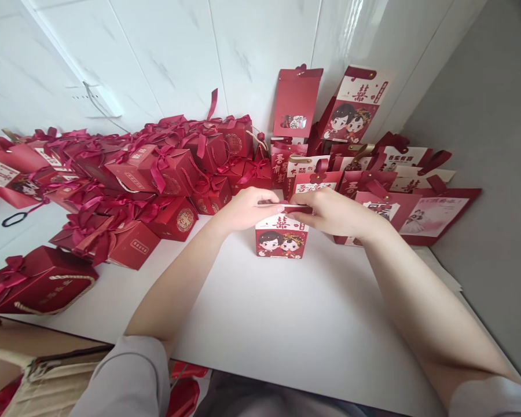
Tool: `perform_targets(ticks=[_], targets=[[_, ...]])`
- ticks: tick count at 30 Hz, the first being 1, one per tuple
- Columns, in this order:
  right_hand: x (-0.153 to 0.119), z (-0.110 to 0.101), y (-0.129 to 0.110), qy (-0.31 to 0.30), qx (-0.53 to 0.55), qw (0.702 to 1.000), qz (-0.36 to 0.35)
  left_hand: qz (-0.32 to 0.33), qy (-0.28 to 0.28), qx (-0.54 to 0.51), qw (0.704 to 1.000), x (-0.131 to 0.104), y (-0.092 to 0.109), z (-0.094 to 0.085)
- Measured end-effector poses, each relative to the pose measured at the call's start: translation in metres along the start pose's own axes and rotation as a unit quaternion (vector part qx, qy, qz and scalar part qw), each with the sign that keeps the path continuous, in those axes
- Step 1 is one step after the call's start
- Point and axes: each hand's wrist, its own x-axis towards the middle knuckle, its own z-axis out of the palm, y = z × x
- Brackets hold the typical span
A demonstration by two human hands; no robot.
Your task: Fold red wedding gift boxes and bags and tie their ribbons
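A red and white gift box [281, 238] with a cartoon couple printed on its front stands upright on the white table [260, 313]. Its top edge is pinched between the fingers of my left hand [252, 207], at the left corner. On the right side of the same top, my right hand [330, 209] grips the edge with thumb and fingers. Both hands hide most of the box's upper flap. Close behind them is another red box with a flower-shaped tab [320, 174].
Red boxes with ribbon bows [156, 168] are heaped along the left and back. More printed gift boxes [360, 104] are stacked at the back right, by a grey wall [481, 145]. One roped red box [43, 281] sits at the front left, above an open cardboard box [47, 388].
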Motion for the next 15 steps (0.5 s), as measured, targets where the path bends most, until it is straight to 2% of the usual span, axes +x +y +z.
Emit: perform_targets(ticks=[8, 15], targets=[[0.0008, 0.0012, -0.0007, 0.010, -0.018, 1.000, 0.001, 0.010, -0.020, 0.001, 1.000, 0.0005, -0.0051, -0.0039], [0.0015, 0.0035, -0.0036, 0.020, -0.023, 0.999, 0.014, 0.006, 0.009, 0.047, 0.999, -0.0031, 0.0005, -0.0032]])
